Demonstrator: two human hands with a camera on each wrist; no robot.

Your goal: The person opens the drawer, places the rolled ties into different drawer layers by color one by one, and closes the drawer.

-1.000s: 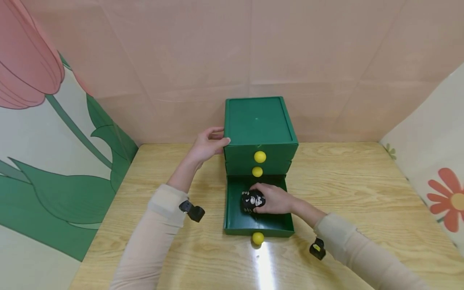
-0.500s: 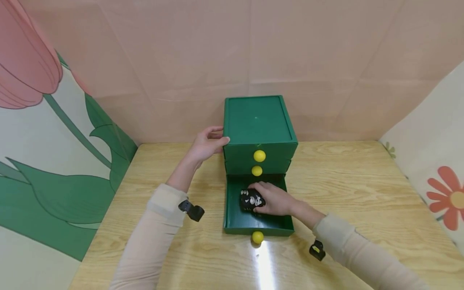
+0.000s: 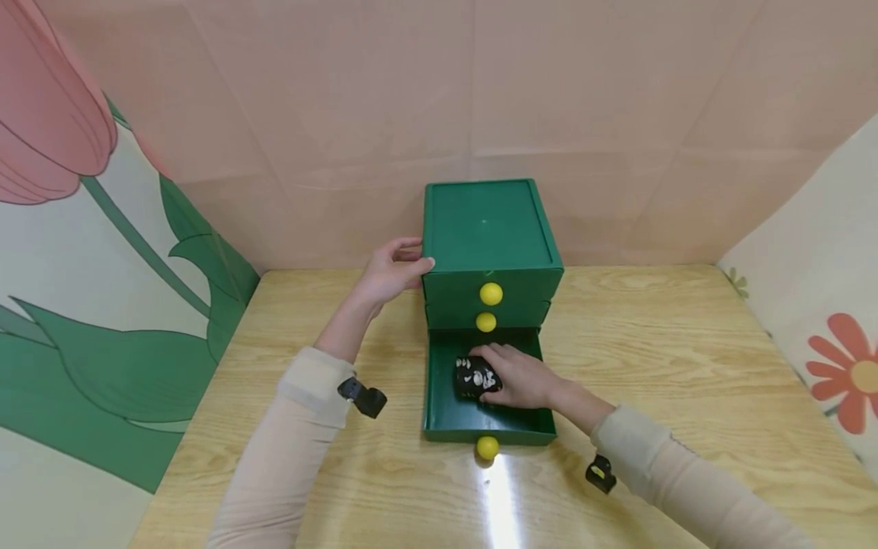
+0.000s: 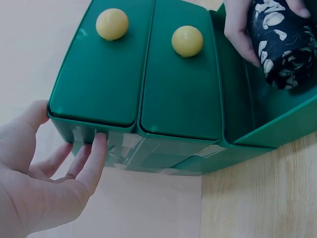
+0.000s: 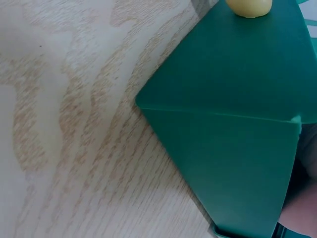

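Nearest us, our right hand (image 3: 521, 377) curls around the black patterned cloth roll (image 3: 475, 376), which lies in the open bottom drawer (image 3: 446, 415). It looks soft and light, best gripped around its middle. Farther off, our left hand (image 3: 391, 274) rests relaxed, fingers against the green drawer chest (image 3: 487, 229).

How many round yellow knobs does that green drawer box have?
3. Top drawer's round yellow knob, the middle drawer's knob just below, and the open bottom drawer's knob nearest the person. None seems hidden.
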